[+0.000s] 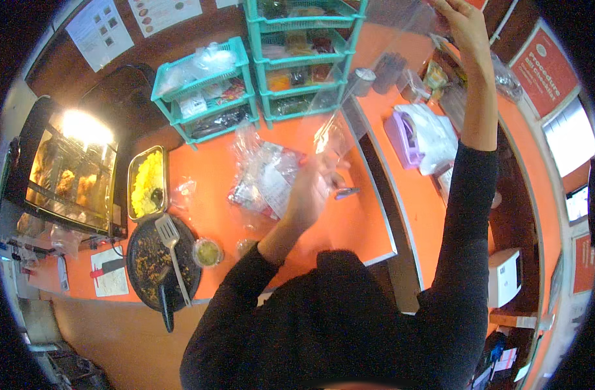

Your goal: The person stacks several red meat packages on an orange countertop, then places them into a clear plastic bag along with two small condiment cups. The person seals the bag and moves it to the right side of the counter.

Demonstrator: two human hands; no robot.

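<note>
A long sheet of clear plastic film (375,53) runs from my raised right hand (460,24) at the top right down to the area of my left hand. My right hand is shut on its upper end. My left hand (312,190) is blurred, over the counter's middle, beside a clear plastic bag of packed items (258,175) with a printed paper slip (276,184) on it. Close to its fingers is a small dark-handled metal tool (347,191), perhaps scissors; whether the hand grips it or the film is unclear.
Turquoise stacking baskets (202,73) stand behind. At left are a lit glass food warmer (73,180), a metal tray of yellow food (148,180), a black frying pan (148,263) with a slotted turner (168,231), and a lidded cup (208,252). A purple basket (402,139) sits right.
</note>
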